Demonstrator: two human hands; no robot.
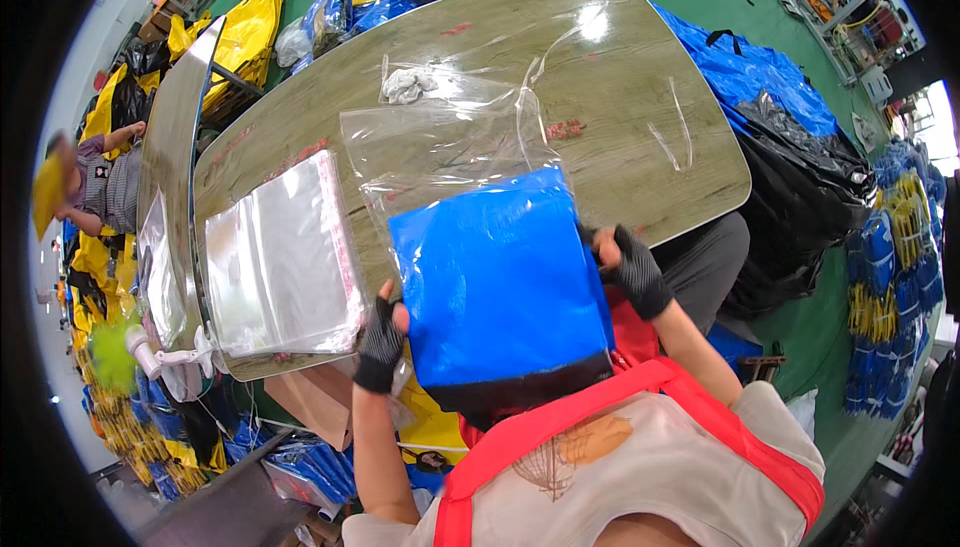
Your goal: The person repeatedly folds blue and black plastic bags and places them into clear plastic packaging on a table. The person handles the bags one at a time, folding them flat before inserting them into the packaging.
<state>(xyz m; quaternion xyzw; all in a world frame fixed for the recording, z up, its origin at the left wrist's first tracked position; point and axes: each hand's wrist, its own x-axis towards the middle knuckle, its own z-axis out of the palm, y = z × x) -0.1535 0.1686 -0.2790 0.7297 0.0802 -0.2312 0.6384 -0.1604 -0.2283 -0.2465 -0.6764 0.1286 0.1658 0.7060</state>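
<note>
A worker in a red-strapped apron (560, 422) steadies a square blue plastic pack (500, 267) at the near edge of a wood-grain table (650, 177). The left hand (380, 349), in a black fingerless glove, presses the pack's left side; the right hand (638, 272), gloved alike, grips its upper right side. Both hold the pack between them, though from where I stand I cannot tell how far the fingers curl underneath. Its far edge overlaps a clear plastic bag (430, 142) lying flat on the tabletop; whether that edge sits inside the bag or on top is hard to make out.

The danger, as I judge it, is at the near end: the pack's black-edged lower part juts past the table toward the worker's lap, so a loosened hand could let it tip or slide off. The thin film may also snag on a pack corner and wrinkle or tear if pushed askew. A draught from the white clip-on fan (143, 352) at the left could perhaps stir the loose sheets.

Open room for moving lies ahead and to the right across the tabletop. On the left, a stack of clear plastic bags (280, 257) crowds that elbow; beyond the bag, a crumpled white wad (405, 87) rests. Past the right rim, black plastic sheeting (800, 217) bulges near the table.
</note>
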